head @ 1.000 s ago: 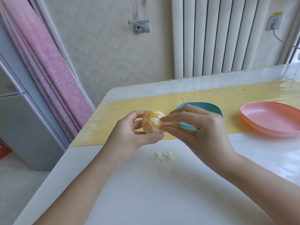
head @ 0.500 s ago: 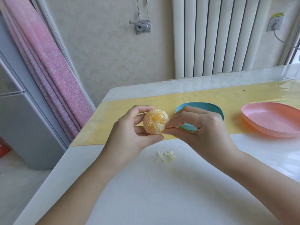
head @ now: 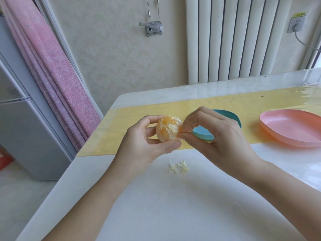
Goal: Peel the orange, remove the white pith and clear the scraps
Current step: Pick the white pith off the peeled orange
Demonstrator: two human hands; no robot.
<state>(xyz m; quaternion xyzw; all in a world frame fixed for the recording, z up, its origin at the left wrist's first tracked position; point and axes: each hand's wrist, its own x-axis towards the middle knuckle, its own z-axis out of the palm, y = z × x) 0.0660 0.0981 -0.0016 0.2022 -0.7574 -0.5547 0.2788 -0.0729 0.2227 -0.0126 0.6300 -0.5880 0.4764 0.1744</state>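
The left hand point(head: 142, 146) grips the orange point(head: 167, 130), now turned slightly, while the right hand point(head: 217, 136) pinches fresh pith point(head: 180, 132) at its side, so cleaning looks unfinished

a lived-in home, by the look of it an eating corner: a grey fridge point(head: 26, 122) stands beside a pink curtain point(head: 52, 75), a white radiator point(head: 234, 40) and a wall socket point(head: 297, 23) sit against patterned wallpaper point(head: 112, 58), and a glossy white table point(head: 156, 209) bears a yellow mat point(head: 128, 131), a pink dish point(head: 291, 131) and a teal dish point(head: 231, 116).
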